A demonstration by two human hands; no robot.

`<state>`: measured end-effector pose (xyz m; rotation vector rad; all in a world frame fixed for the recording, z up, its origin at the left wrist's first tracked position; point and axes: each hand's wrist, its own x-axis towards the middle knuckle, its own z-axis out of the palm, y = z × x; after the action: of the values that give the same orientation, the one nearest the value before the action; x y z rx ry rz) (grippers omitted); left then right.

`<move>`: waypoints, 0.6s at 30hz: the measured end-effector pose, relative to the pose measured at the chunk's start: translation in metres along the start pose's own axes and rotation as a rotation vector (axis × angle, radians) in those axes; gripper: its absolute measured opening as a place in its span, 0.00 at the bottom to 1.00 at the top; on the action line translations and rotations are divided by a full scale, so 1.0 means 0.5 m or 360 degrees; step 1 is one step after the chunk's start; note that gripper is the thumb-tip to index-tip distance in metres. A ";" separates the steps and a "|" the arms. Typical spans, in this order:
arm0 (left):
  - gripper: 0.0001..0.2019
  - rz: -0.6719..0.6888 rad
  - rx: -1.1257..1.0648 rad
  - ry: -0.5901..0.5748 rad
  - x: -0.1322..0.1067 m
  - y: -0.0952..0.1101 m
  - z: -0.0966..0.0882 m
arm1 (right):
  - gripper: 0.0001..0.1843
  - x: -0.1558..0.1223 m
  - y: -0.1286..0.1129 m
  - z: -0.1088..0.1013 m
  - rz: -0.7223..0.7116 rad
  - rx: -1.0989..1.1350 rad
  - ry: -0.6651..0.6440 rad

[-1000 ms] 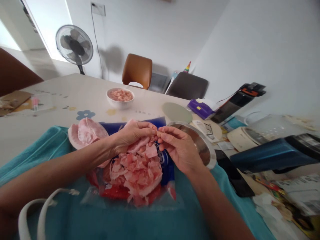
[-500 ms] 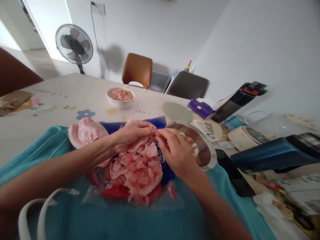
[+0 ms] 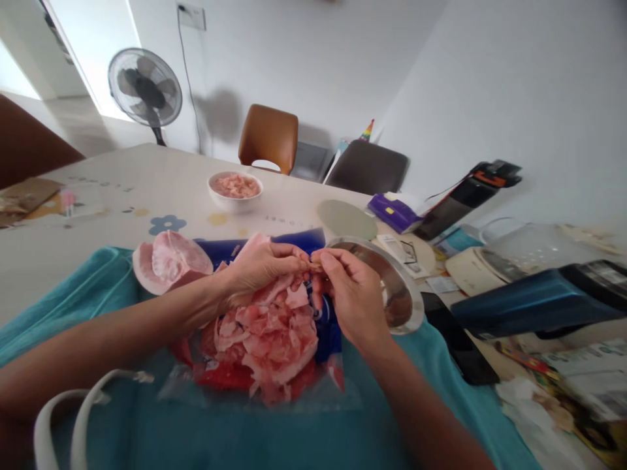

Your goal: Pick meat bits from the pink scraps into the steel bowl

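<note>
My left hand (image 3: pixel 267 266) and my right hand (image 3: pixel 356 294) meet fingertip to fingertip. Pinched between them is a small pomelo piece (image 3: pixel 316 266), mostly covered by the fingers. Just below lies a heap of pink pomelo membranes (image 3: pixel 269 333) on a red and blue plastic bag (image 3: pixel 225 376). Thick pale-pink pomelo rind (image 3: pixel 171 261) rests left of my left wrist. Beside my right hand stands a steel bowl (image 3: pixel 414 303), partly hidden by that hand. Farther back, a white bowl (image 3: pixel 235 202) holds pink pomelo pulp (image 3: pixel 236 185).
A teal cloth (image 3: pixel 105 281) drapes toward me. On the right are a black phone (image 3: pixel 460 339), a blue flask (image 3: pixel 533 300), a dark bottle (image 3: pixel 460 202), a purple pack (image 3: pixel 393 213) and glasses (image 3: pixel 410 253). Chairs and a fan (image 3: pixel 145 88) stand beyond the table.
My right hand has turned and its fingers have curled in around the small piece, uncovering more of the steel bowl. My left hand stays nearly in place.
</note>
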<state>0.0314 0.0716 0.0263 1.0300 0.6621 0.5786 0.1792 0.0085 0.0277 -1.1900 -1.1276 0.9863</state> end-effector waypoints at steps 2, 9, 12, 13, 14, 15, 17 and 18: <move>0.07 -0.0009 -0.0007 -0.0004 0.000 0.000 0.000 | 0.09 0.000 -0.002 0.003 0.0112 0.0178 -0.0005; 0.07 -0.0021 -0.0049 -0.0044 0.002 0.000 -0.004 | 0.10 -0.002 -0.018 0.005 0.0288 0.0440 -0.0026; 0.07 -0.0045 -0.0064 -0.0084 0.001 0.000 -0.007 | 0.09 0.000 -0.016 0.000 0.0342 0.0526 -0.0115; 0.07 -0.0050 -0.0071 -0.0095 0.001 0.000 -0.007 | 0.08 0.001 -0.014 -0.002 0.0354 0.0558 -0.0141; 0.07 -0.0052 -0.0077 -0.0103 0.001 0.001 -0.007 | 0.08 0.002 -0.012 -0.004 0.0363 0.0586 -0.0161; 0.06 -0.0052 -0.0084 -0.0108 0.001 0.001 -0.007 | 0.08 0.003 -0.011 -0.006 0.0370 0.0607 -0.0178; 0.06 -0.0054 -0.0090 -0.0116 0.001 0.003 -0.005 | 0.07 0.005 -0.009 -0.008 0.0381 0.0625 -0.0213; 0.06 -0.0059 -0.0090 -0.0118 0.000 0.004 -0.004 | 0.08 0.004 -0.009 -0.008 0.0381 0.0626 -0.0230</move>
<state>0.0298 0.0735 0.0274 0.9801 0.5950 0.5218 0.1835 0.0094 0.0323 -0.9564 -0.8590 1.4240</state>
